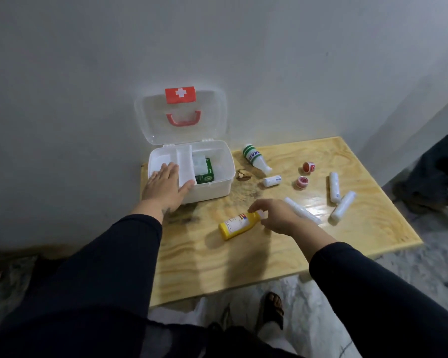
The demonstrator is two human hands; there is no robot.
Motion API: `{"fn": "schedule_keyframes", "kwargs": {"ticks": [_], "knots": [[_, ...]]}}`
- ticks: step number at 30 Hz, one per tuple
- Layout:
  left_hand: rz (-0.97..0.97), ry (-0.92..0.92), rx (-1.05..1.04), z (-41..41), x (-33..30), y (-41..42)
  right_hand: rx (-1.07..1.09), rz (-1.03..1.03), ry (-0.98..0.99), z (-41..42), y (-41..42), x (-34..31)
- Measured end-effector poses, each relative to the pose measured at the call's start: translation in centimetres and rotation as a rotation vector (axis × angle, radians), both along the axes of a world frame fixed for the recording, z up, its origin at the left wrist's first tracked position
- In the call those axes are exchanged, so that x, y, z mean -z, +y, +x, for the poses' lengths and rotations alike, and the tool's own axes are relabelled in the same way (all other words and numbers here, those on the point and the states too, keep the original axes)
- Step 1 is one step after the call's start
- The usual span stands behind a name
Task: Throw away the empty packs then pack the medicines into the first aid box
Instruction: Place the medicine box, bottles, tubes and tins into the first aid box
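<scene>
Risk nearest first: yellow bottle, lying on its side on wooden table in front of first aid box, pinched only at its cap end by right hand. Fingers curled around the neck, grip apparently light; likely to swing or slip if lifted by that end alone. Just right of that hand, a white tube, partly under the wrist, easily knocked and set rolling. Further right of the box, two more white tubes, two small red-capped jars, a small white vial and a green-banded white bottle, all loose and mostly round, prone to rolling toward the table edge. Left hand spread flat, fingers open, on the box's inner tray, holding nothing; too much pressure there could tip the tray or shift the box. Green carton already inside. Lid upright against the wall, could fall shut.
</scene>
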State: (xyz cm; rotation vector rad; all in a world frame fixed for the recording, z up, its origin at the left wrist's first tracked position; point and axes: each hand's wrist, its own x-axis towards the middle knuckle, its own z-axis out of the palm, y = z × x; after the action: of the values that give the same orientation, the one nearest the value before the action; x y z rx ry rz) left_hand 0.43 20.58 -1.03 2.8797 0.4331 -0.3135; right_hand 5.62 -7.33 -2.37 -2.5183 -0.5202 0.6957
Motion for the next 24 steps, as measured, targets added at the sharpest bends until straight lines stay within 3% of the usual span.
{"fn": "schedule_keyframes", "kwargs": {"ticks": [8,14,20,24], "knots": [[0.001,-0.005,0.002,-0.1,-0.1,-0.1,0.084,0.144,0.038,0.9,-0.9,-1.0],[0.001,-0.004,0.004,-0.1,-0.2,-0.1,0.272,0.427,0.168,1.3,0.0,-2.4],[-0.003,0.004,0.001,-0.1,0.0,0.0,0.348,0.479,-0.089,1.7,2.5,-6.0],[-0.009,-0.002,0.003,-0.2,-0.2,-0.2,0.283,0.45,-0.339,3.6,3.3,-9.7]]}}
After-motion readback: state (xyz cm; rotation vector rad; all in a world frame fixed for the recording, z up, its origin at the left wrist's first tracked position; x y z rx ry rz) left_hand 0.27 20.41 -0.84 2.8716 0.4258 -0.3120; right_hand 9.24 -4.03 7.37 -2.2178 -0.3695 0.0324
